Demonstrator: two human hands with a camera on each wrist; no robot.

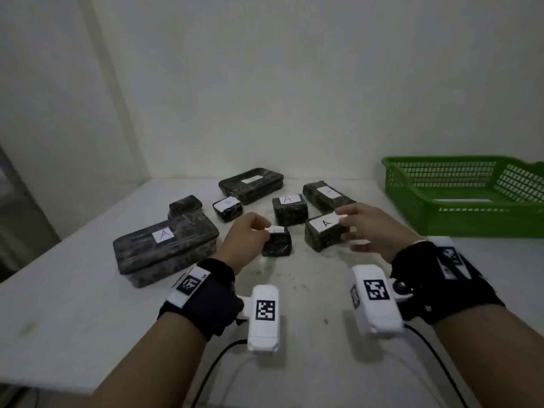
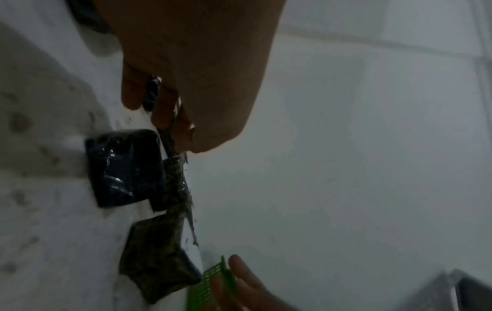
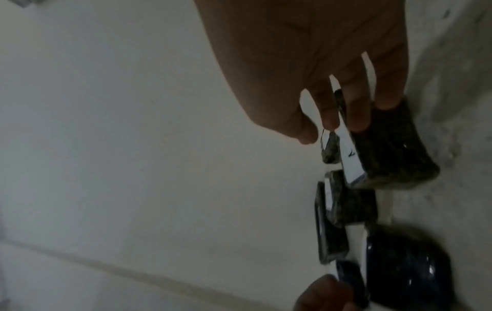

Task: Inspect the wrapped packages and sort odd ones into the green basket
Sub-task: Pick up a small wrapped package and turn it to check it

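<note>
Several dark wrapped packages with white labels lie on the white table (image 1: 73, 304). My left hand (image 1: 262, 231) has curled fingers on the top left edge of a small package (image 1: 276, 244), whose letter is hidden. The left wrist view shows those fingertips (image 2: 191, 143) at the small package's (image 2: 125, 166) top; the thumb is hidden. My right hand (image 1: 350, 231) spreads over the right end of a package labelled A (image 1: 323, 232). In the right wrist view its fingers (image 3: 356, 120) touch that package (image 3: 394, 151) and the thumb stands apart. The green basket (image 1: 471, 219) stands at the right.
A large flat package marked A (image 1: 164, 248) lies left; a small one marked B (image 1: 228, 209) and a cube marked A (image 1: 290, 209) lie behind my hands. Two long packages (image 1: 251, 184) (image 1: 326, 195) and a small unlabelled one (image 1: 185, 204) sit farther back. Walls close the back and left.
</note>
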